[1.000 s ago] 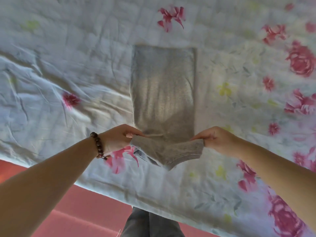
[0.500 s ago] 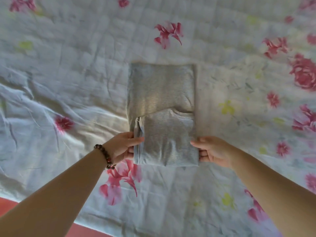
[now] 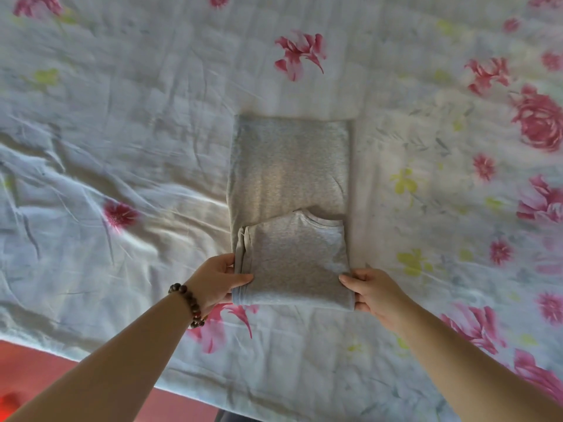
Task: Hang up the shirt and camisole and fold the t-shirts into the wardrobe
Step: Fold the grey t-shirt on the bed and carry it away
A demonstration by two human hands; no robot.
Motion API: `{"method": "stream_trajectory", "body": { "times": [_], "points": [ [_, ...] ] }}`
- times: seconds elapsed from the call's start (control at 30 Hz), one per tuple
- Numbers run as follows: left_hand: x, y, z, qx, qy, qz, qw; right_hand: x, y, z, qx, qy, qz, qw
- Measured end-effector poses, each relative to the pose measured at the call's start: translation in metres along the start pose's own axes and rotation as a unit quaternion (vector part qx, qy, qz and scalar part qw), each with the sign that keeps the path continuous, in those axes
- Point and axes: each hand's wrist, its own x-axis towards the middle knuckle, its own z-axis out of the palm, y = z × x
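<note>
- Head view: a grey t-shirt (image 3: 289, 166) lies flat on a flowery bed sheet (image 3: 122, 132). It is folded into a long, thin strip.
- The near end of the strip is folded over on top. This thick part sits right between the two hands.
- The left hand (image 3: 217, 280) pinches the left side of the fold. The thumb lies on top and the fingers curl under the cloth.
- The right hand (image 3: 376, 289) pinches the right side the same way, with the thumb on top and the fingers tucked under.
- A brown bead bracelet (image 3: 190, 303) is on the left wrist.
- The t-shirt looks soft, light and floppy. I think it will sag if held by one corner.
- It does not look slippery and it cannot break, so a gentle pinch is enough.
- The best place to hold it is at both side edges of the fold, just where the fingers are. That keeps the layers together.
- The long way of the strip runs straight away from the fingertips, up the bed.
- The round neck edge of the folded part points away from the fingers.
- The far end of the strip lies well past the fingertips, and nothing holds it.
</note>
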Motion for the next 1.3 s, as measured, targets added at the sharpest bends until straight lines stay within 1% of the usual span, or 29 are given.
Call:
{"method": "stream_trajectory", "body": {
  "times": [0.03,0.07,0.1,0.13,0.17,0.2,0.23,0.27,0.3,0.33,0.4,0.47,0.6,0.7,0.77,0.83,0.9,0.97,1.0,1.07,1.13,1.17,1.2,1.23,1.3],
  "points": [
    [-0.002,-0.002,0.001,0.011,0.012,0.001,1.000,-0.001,0.005,0.002,-0.009,0.015,0.001,1.000],
    [-0.004,-0.003,0.001,0.049,0.041,0.018,0.998,-0.001,0.010,0.005,-0.025,0.040,-0.009,0.999],
    [-0.006,-0.003,0.003,0.120,0.093,0.053,0.987,0.000,0.014,0.005,-0.071,0.082,-0.038,0.993],
    [-0.008,-0.002,0.005,0.206,0.170,0.104,0.958,0.002,0.016,0.006,-0.151,0.143,-0.086,0.974],
    [-0.010,-0.001,0.009,0.277,0.258,0.177,0.908,0.002,0.016,0.008,-0.241,0.218,-0.149,0.934],
    [-0.014,0.001,0.017,0.318,0.318,0.268,0.852,0.000,0.013,0.013,-0.314,0.291,-0.232,0.873],
    [-0.015,0.002,0.029,0.342,0.337,0.349,0.805,-0.003,0.009,0.024,-0.357,0.332,-0.319,0.813],
    [-0.013,0.002,0.041,0.372,0.323,0.403,0.771,-0.002,0.004,0.037,-0.376,0.336,-0.388,0.771],
    [-0.004,-0.002,0.052,0.420,0.293,0.431,0.743,0.001,-0.003,0.051,-0.395,0.320,-0.441,0.739],
    [0.007,-0.008,0.061,0.481,0.265,0.430,0.717,0.011,-0.003,0.064,-0.424,0.288,-0.479,0.713],
    [0.031,-0.020,0.070,0.585,0.224,0.385,0.678,0.029,-0.002,0.085,-0.493,0.232,-0.497,0.675],
    [0.050,-0.024,0.066,0.630,0.215,0.352,0.658,0.047,-0.001,0.088,-0.546,0.209,-0.477,0.656],
    [0.058,-0.024,0.045,0.663,0.196,0.361,0.626,0.057,0.004,0.073,-0.604,0.200,-0.439,0.634],
    [0.051,-0.028,0.020,0.676,0.183,0.359,0.616,0.051,0.009,0.055,-0.615,0.222,-0.418,0.631],
    [0.049,-0.030,0.004,0.692,0.169,0.358,0.604,0.048,0.016,0.039,-0.625,0.233,-0.401,0.628],
    [0.052,-0.030,-0.003,0.708,0.154,0.356,0.590,0.049,0.019,0.030,-0.640,0.227,-0.390,0.622],
    [0.053,-0.027,-0.004,0.716,0.141,0.354,0.584,0.052,0.018,0.028,-0.647,0.217,-0.388,0.619],
    [0.051,-0.023,-0.009,0.724,0.127,0.366,0.571,0.052,0.014,0.024,-0.645,0.202,-0.408,0.614],
    [0.049,-0.021,-0.014,0.726,0.121,0.380,0.559,0.050,0.012,0.017,-0.645,0.191,-0.431,0.601],
    [0.043,-0.019,-0.029,0.725,0.111,0.427,0.529,0.045,0.009,-0.005,-0.653,0.162,-0.489,0.555],
    [0.036,-0.015,-0.045,0.728,0.084,0.474,0.489,0.037,0.008,-0.029,-0.667,0.132,-0.527,0.509],
    [0.033,-0.014,-0.053,0.737,0.070,0.483,0.468,0.033,0.008,-0.038,-0.678,0.114,-0.533,0.493],
    [0.032,-0.014,-0.060,0.745,0.057,0.486,0.453,0.031,0.008,-0.045,-0.688,0.097,-0.533,0.483],
    [0.031,-0.014,-0.064,0.752,0.047,0.485,0.445,0.031,0.009,-0.049,-0.699,0.083,-0.527,0.477],
    [0.035,-0.014,-0.065,0.747,0.037,0.494,0.443,0.035,0.010,-0.050,-0.711,0.071,-0.516,0.472]
  ]
}}
